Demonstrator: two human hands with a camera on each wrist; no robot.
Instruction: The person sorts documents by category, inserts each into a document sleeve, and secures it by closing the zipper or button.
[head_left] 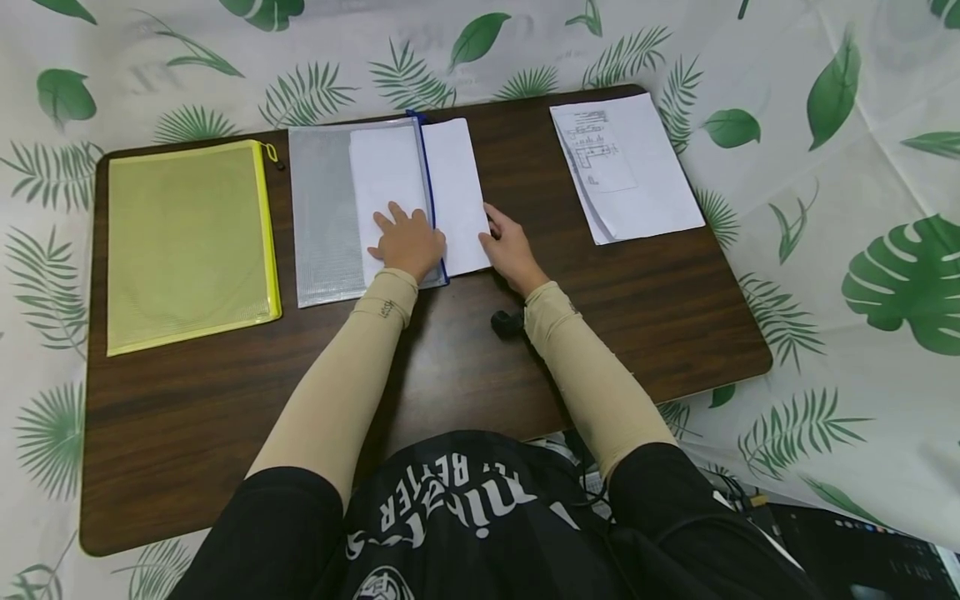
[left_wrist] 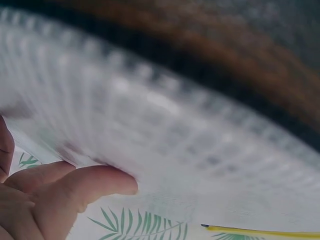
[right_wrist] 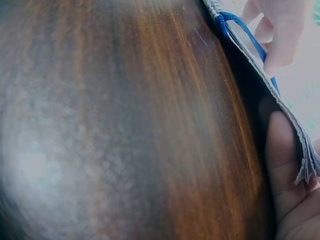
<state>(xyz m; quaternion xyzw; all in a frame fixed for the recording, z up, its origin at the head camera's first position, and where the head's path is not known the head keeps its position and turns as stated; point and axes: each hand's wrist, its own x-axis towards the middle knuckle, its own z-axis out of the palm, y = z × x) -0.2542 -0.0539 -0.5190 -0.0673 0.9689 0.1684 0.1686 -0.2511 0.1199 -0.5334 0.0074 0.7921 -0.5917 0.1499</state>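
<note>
A clear grey mesh zipper pouch (head_left: 324,221) with a blue zip edge (head_left: 426,162) lies in the middle of the table in the head view. A stack of white paper (head_left: 457,196) sits partly inside it, its right part sticking out past the zip. My left hand (head_left: 409,243) rests on the pouch with fingers spread, over the covered paper; its thumb (left_wrist: 107,181) shows in the left wrist view. At the stack's lower right edge, my right hand (head_left: 514,253) grips the paper. The right wrist view shows the layered sheet edges (right_wrist: 304,160) beside the right thumb (right_wrist: 281,150).
A yellow mesh zipper pouch (head_left: 187,246) lies flat at the table's left. Another stack of papers (head_left: 637,167), with a printed drawing on top, lies at the far right. A small black object (head_left: 506,324) is by the right wrist. Dark wooden table (head_left: 600,308) underneath.
</note>
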